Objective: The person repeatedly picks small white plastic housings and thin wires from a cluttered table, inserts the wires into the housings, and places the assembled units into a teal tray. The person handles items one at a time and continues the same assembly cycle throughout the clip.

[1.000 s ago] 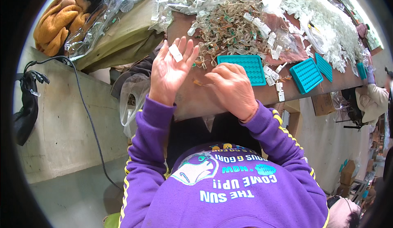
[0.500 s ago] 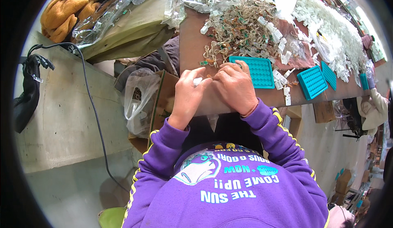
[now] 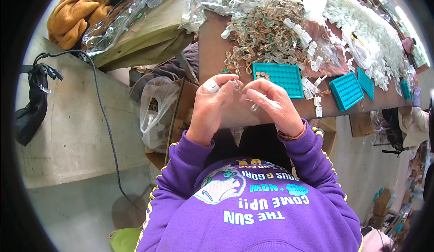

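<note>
My left hand (image 3: 209, 109) is closed at the table's front edge. A small white plastic piece (image 3: 211, 86) sits across its fingers, and a small shiny part (image 3: 236, 85) is pinched at its fingertips. Close beside it on the right, my right hand (image 3: 276, 107) has its fingers curled together on a thin clear cable (image 3: 254, 107), whose loop hangs under the fingers. What the cable joins to is too small to make out. Just beyond the right hand lies a teal tray with pockets (image 3: 289, 82), with several small round beige pieces (image 3: 262, 75) in its near-left corner.
A heap of coiled clear cables (image 3: 264, 30) covers the middle of the brown table (image 3: 214, 39). White plastic pieces (image 3: 309, 87) lie right of the tray, near more teal trays (image 3: 346, 91). A large white pile (image 3: 361, 39) stretches far right. Left stands a cardboard box with a plastic bag (image 3: 156, 105).
My hands have drawn slightly apart, the right one moving down and to the right. The clear cable and the shiny part now show, and the beige pieces in the tray are uncovered.
</note>
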`<state>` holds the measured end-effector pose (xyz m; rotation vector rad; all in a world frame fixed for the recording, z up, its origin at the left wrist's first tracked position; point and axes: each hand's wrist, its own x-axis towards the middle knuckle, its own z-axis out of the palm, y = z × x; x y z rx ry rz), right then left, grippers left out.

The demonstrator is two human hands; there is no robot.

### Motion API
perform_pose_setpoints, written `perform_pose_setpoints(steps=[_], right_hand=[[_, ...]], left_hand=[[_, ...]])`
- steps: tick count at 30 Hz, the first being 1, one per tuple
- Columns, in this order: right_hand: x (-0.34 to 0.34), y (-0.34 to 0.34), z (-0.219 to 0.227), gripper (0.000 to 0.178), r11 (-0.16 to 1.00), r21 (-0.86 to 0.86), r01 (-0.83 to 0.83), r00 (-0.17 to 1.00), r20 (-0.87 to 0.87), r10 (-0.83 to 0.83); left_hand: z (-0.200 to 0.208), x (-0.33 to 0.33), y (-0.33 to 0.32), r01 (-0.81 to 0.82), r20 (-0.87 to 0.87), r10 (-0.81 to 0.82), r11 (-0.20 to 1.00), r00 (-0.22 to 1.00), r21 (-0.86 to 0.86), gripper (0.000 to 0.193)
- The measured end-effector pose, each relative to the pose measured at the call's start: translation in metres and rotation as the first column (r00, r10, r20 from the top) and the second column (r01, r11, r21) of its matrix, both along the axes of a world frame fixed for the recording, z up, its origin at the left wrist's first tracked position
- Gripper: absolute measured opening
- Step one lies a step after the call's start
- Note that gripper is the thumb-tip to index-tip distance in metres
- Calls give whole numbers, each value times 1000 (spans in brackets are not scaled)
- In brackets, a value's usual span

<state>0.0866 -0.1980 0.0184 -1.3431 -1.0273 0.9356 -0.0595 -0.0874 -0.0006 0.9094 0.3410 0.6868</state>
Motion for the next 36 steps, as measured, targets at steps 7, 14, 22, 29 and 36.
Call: perform_pose_setpoints(steps=[7, 14, 22, 29, 36], right_hand=[[-23, -22, 3, 7, 952, 149, 268, 949, 133, -287], [-13, -30, 4, 19, 816, 578, -18, 521, 702, -486], [8, -41, 17, 17, 996, -48, -70, 920, -390, 46], [2, -39, 7, 15, 998, -3, -69, 854, -517, 57], [1, -38, 7, 12, 1000, -2, -20, 937, -349, 18]], left_hand=[[2, 8, -17, -62, -1, 62, 997, 998, -44, 21], [1, 18, -29, 6, 141, 31, 967, 990, -253, 24], [-4, 15, -28, 218, 201, -194, 970, 960, -106, 20], [0, 19, -33, 178, 120, -172, 983, 978, -45, 22], [-1, 20, -31, 202, 122, -195, 979, 973, -41, 23]])
